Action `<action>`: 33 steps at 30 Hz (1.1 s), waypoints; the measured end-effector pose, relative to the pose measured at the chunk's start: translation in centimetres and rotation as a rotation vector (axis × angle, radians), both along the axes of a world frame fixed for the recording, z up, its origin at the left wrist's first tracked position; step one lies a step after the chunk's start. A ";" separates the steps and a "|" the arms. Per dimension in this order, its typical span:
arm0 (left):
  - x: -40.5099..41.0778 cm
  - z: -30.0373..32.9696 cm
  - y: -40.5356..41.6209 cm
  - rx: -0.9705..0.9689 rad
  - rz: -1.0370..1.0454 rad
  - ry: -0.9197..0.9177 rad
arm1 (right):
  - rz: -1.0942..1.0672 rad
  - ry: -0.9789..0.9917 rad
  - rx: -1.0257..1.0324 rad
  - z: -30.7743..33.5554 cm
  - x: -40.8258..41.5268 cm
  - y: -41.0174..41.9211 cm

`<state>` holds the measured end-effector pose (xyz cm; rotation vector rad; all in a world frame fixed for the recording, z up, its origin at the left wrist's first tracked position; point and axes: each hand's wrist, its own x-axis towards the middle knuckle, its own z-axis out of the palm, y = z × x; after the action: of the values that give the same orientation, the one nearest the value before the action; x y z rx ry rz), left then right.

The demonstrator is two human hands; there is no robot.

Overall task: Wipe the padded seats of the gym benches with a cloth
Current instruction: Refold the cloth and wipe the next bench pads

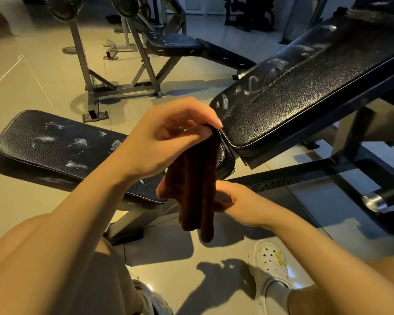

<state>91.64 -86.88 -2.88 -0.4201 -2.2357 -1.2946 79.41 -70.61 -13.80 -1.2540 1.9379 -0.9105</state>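
Standing over the benches, we hold a dark brown cloth (197, 178) up in front of us with both hands. Our left hand (164, 142) is raised, its fingers curled and pinching the cloth's top edge, so the fabric hangs down in long folds. Our right hand (234, 201) sits lower and just right of the cloth, fingers curled in against its side and gripping the fabric there; how much of it that hand has hold of is hidden behind the folds. The cloth hangs in the air in front of the gap where two black pads meet, touching neither as far as we can tell. To the left lies the flat padded seat (55, 144), its grained black surface marked with pale scuffs or smears. To the right the inclined back pad (305, 87) rises toward the upper right corner, carrying similar whitish patches along its upper edge. Farther back stands another bench (175, 45) on a grey metal frame. Below us, on the tiled floor (43, 71), a white perforated clog (268, 264) shows near the bottom right.
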 end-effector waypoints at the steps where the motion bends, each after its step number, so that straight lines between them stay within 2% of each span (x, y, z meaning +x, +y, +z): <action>1: 0.1 -0.1 -0.1 0.006 0.013 0.004 | 0.007 0.027 0.019 -0.5 -0.2 0.1; 5: 0.7 -0.2 -1.2 0.105 0.143 0.039 | -0.045 0.135 0.111 -0.2 -0.8 0.8; 9: 1.7 -0.9 -3.0 -0.012 0.451 0.061 | -0.267 0.434 0.079 2.3 -1.9 1.6; 12: 2.4 -2.0 -4.1 -0.040 0.583 0.041 | -0.408 0.467 -0.028 4.3 -2.0 2.7; 15: 3.3 -3.5 -4.4 -0.144 0.639 -0.020 | -0.440 0.621 -0.106 5.5 -1.9 3.7; 18: 3.8 -4.8 -4.7 -0.300 0.672 -0.040 | -0.432 0.640 -0.141 6.6 -2.0 4.1; 23: 4.5 -5.3 -4.5 -0.096 0.657 -0.158 | -0.400 0.640 -0.123 8.2 -1.2 4.3; 26: 5.3 -5.6 -4.0 -0.101 0.693 -0.178 | -0.443 0.722 -0.110 8.7 -0.7 4.4; 29: 6.2 -6.2 -3.6 -0.186 0.735 -0.193 | -0.466 0.779 -0.116 9.0 -0.5 4.8; 33: 7.1 -7.2 -2.7 -0.128 0.729 -0.247 | -0.571 0.866 -0.115 9.1 -0.2 5.3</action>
<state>98.73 -89.62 -10.04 0.5068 -2.3330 -0.8413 79.18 -65.31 -4.67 -1.2993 3.0740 -0.8055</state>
